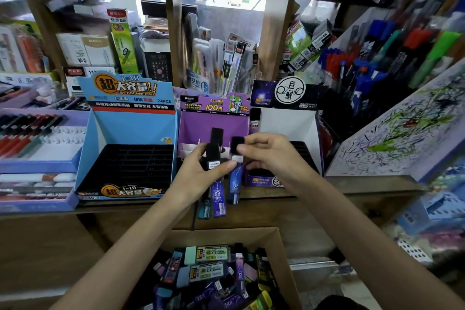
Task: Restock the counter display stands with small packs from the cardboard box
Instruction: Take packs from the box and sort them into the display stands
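Observation:
Three counter display stands stand side by side: a blue one (pixel 130 133) with a black slotted tray, a purple one (pixel 214 123), and a white and dark one (pixel 286 121). My left hand (pixel 198 173) grips a bunch of slim packs (pixel 218 196), purple, blue and teal, in front of the purple stand. My right hand (pixel 266 153) pinches one blue pack (pixel 236 178) by its black top end, beside the bunch. The open cardboard box (pixel 279 239) sits below the counter, holding several mixed small packs (pixel 214 272).
A purple tray of pens (pixel 37 138) stands at the left on the wooden counter (pixel 352 184). A scribbled test board (pixel 402 128) leans at the right below racks of pens. Shelves of boxed stationery (pixel 85 50) rise behind the stands.

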The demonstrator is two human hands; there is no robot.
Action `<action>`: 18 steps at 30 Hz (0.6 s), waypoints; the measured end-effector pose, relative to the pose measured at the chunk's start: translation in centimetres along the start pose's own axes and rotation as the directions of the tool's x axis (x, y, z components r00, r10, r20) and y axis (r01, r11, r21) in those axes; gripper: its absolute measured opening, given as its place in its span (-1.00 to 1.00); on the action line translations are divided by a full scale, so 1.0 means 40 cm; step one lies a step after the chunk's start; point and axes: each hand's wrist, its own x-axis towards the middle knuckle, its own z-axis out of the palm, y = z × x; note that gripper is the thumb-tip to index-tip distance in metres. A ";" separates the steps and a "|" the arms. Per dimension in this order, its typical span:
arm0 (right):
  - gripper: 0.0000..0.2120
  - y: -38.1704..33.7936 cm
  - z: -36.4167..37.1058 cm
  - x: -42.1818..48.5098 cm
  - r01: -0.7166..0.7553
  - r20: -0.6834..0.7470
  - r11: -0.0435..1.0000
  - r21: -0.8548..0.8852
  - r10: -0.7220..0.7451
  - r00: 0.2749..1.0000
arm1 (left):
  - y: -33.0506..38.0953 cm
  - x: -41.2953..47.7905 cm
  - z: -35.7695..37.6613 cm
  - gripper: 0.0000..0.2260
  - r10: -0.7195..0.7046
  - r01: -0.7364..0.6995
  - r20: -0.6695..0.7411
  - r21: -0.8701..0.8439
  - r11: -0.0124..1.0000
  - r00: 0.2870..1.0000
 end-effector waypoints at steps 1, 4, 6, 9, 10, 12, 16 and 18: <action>-0.93 -0.009 -0.021 0.005 0.017 -0.060 1.000 0.024 -0.015 0.998 | 0.000 0.004 -0.004 -0.65 -0.013 0.013 -0.027 -0.001 1.000 1.000; -0.91 -0.045 -0.114 0.040 0.113 -0.277 0.994 -0.015 -0.112 0.954 | 0.001 0.010 -0.025 -0.62 -0.037 0.039 -0.056 0.027 0.999 0.998; -0.84 -0.055 -0.173 0.076 0.151 -0.403 0.978 -0.144 -0.198 0.894 | 0.002 0.010 -0.039 -0.63 -0.039 0.042 -0.074 0.042 0.998 0.996; -0.72 -0.035 -0.209 0.132 0.150 -0.448 0.949 -0.277 -0.265 0.854 | 0.000 0.005 -0.050 -0.65 -0.052 0.057 -0.110 0.037 0.998 0.993; -0.70 -0.023 -0.210 0.148 0.146 -0.449 0.947 -0.285 -0.267 0.853 | -0.001 0.003 -0.052 -0.66 -0.056 0.060 -0.117 0.032 0.998 0.992; -0.70 0.003 -0.205 0.172 0.151 -0.430 0.944 -0.294 -0.272 0.861 | -0.001 -0.002 -0.055 -0.68 -0.058 0.062 -0.124 0.031 0.998 0.991; -0.70 0.043 -0.190 0.205 0.184 -0.350 0.938 -0.295 -0.285 0.892 | 0.000 -0.005 -0.060 -0.65 -0.077 0.080 -0.126 0.024 0.996 0.989; -0.68 0.054 -0.191 0.217 0.171 -0.347 0.944 -0.283 -0.267 0.899 | -0.001 -0.006 -0.063 -0.66 -0.086 0.091 -0.126 0.033 0.995 0.988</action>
